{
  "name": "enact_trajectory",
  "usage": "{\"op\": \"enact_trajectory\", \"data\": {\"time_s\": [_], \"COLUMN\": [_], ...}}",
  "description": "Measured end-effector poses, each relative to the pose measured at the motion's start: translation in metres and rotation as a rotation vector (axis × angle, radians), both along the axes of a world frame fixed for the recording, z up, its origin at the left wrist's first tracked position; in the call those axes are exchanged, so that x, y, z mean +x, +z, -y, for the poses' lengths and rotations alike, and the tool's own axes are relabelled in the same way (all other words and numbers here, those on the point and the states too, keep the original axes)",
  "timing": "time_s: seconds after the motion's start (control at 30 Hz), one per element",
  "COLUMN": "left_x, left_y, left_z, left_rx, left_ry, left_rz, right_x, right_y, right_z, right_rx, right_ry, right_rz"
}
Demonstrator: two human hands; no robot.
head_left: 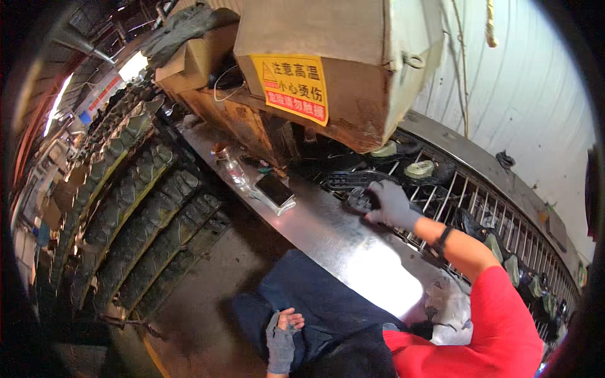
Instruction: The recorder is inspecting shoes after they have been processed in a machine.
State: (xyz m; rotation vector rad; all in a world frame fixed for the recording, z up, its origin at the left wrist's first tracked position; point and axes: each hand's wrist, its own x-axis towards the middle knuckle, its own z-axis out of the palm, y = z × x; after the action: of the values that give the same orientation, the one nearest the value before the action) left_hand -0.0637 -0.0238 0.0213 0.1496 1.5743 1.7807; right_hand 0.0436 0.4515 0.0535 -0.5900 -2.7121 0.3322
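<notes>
Bench [318,230] edge divides hands [392,205] [280,343]; right grips sole [360,200].

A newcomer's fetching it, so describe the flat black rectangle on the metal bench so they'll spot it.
Find the big brownish box with a yellow label, above a metal bench. On the bench, left of the gloved right hand, lies the black rectangle, resting on something white. Unlike the clear bottle beside it, it's flat and straight-edged.

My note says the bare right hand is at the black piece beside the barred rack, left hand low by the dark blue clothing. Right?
Not quite: the head view shows the right hand in a grey glove. It is at the black piece beside the barred rack, left hand low by the dark blue clothing.
</notes>
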Motion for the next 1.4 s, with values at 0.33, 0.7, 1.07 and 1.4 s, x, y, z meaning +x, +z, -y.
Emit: {"op": "enact_trajectory", "data": {"time_s": [0.33, 0.7, 1.07, 1.4], "left_x": [0.008, 0.049, 0.041, 0.045], "left_y": [0.023, -0.008, -0.02, 0.014], "left_z": [-0.063, -0.017, -0.014, 0.005], "left_rx": [0.266, -0.207, 0.039, -0.164], "left_ry": [0.044, -0.074, -0.156, -0.08], "left_rz": [0.11, 0.285, 0.354, 0.044], "right_x": [-0.031, 0.102, 0.217, 0.178], "right_y": [0.064, -0.047, -0.033, -0.136], "right_z": [-0.001, -0.159, -0.12, -0.183], "right_rx": [0.098, 0.331, 0.038, -0.966], "right_ry": [0.608, -0.271, -0.186, -0.661], "right_rz": [-0.104, 0.478, -0.214, -0.76]}}
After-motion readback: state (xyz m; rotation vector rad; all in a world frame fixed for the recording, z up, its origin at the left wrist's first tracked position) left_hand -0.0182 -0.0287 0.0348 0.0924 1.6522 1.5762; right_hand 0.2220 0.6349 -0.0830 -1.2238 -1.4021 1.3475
